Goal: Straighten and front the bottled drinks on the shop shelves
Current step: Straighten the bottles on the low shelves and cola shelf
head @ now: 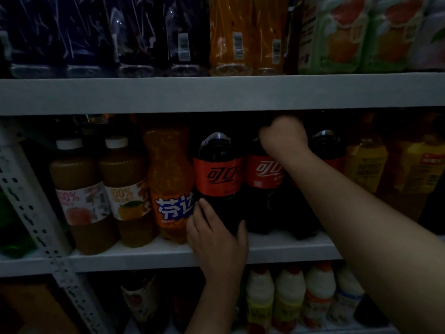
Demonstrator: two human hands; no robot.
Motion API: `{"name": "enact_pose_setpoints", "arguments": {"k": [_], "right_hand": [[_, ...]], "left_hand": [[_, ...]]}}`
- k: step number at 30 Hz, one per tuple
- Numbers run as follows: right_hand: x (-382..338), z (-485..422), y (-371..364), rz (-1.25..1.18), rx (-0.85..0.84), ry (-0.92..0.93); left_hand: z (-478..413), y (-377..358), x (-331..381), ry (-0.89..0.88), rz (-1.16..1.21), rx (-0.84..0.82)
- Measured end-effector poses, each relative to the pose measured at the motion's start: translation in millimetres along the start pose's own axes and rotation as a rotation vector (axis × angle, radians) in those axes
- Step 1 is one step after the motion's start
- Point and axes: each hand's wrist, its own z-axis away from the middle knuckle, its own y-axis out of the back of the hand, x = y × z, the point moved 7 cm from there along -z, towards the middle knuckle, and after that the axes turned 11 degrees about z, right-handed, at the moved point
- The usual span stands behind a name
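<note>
On the middle shelf (149, 254) stand large drink bottles. My left hand (216, 235) grips the base of a cola bottle with a red and black label (218, 174), thumb on its right side. My right hand (284, 138) is curled round the top of the neighbouring red-label cola bottle (262, 174); its cap is hidden by my fingers. A third cola bottle (325, 143) stands behind my right forearm. An orange soda bottle (168, 184) touches the left cola. Two juice bottles with white caps (79, 196) (125, 189) stand further left.
Yellow-label bottles (368, 165) fill the shelf's right end. The upper shelf (216, 92) carries shrink-wrapped packs of dark and orange drinks. Several white milk-drink bottles (289, 297) sit on the shelf below. A perforated white upright (31, 206) slants across the left.
</note>
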Motion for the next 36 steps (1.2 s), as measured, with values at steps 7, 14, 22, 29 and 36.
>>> {"name": "enact_pose_setpoints", "arguments": {"k": [7,14,22,29,36], "right_hand": [[0.0,5.0,2.3,0.001,0.09,-0.056],[2.8,4.9,5.2,-0.062,0.118,-0.103],[7.9,6.5,9.0,-0.307,0.237,-0.197],[6.4,6.6,17.2,-0.414,0.358,-0.163],[6.1,2.2,7.9,-0.26,0.296,-0.115]], "left_hand": [[-26.7,-9.9,13.9,0.086,0.182,0.131],[-32.6,-5.6,2.5,0.086,0.231,0.208],[-31.5,6.8,3.4,-0.023,0.199,0.157],[-14.0,2.0,2.7,0.057,0.09,0.035],[3.7,-9.4,-11.4,0.021,0.125,-0.002]]}}
